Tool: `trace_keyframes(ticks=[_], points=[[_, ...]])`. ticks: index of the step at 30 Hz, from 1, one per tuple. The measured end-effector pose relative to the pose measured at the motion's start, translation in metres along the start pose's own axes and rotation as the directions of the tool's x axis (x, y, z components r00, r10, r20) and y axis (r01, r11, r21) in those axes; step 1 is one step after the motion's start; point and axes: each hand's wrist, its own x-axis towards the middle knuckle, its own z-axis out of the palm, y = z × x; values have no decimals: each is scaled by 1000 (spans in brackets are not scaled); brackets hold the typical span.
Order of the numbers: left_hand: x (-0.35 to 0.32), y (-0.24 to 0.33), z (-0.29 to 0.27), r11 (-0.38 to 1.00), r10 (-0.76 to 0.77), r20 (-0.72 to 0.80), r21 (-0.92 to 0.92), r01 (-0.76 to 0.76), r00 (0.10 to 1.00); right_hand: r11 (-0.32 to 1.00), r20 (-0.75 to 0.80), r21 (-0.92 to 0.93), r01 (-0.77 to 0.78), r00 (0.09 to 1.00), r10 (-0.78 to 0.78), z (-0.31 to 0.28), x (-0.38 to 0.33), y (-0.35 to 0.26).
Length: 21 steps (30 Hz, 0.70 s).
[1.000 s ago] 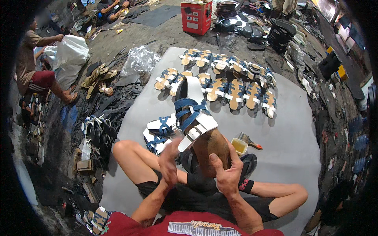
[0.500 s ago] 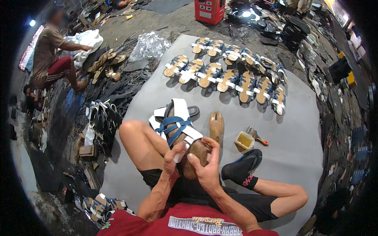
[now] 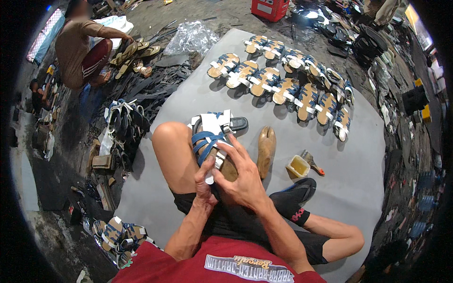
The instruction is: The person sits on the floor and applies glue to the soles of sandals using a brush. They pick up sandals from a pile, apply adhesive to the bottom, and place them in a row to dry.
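Above my lap is a wooden shoe last with a sandal upper of blue and white straps on it. My left hand is closed on the near left side, thumb against the white strap by the buckle. From the right, my right hand wraps over the last, its fingers stretched onto the straps and its thumb near the left thumb. A dark sandal lies just beyond, partly hidden. Right of my hands rests a second wooden last. The underside of the held work is hidden.
Rows of blue-strapped sandals stand across the far grey mat. A tub of amber liquid and a brush lie near my right foot. More sandals are piled lower left. Another person squats at upper left.
My right hand has moved forward over the last, fingers reaching onto the straps. The last and upper have turned and sit slightly lower against my knee. The whole view has shifted a little.
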Motion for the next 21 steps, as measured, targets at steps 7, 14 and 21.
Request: trace_keyframes(ticks=[7,14,21], points=[[-2,-6,-12,992,-49,19,-113,51,999,994,-176,-14,-113,978,108,9,-11,-8],[-2,-1,1,994,-92,48,-54,95,995,998,-288,-31,-47,957,36,8,-33,1],[1,-2,-12,999,8,18,-47,-7,1000,999,-320,-38,22,947,-33,28,-31,-4]])
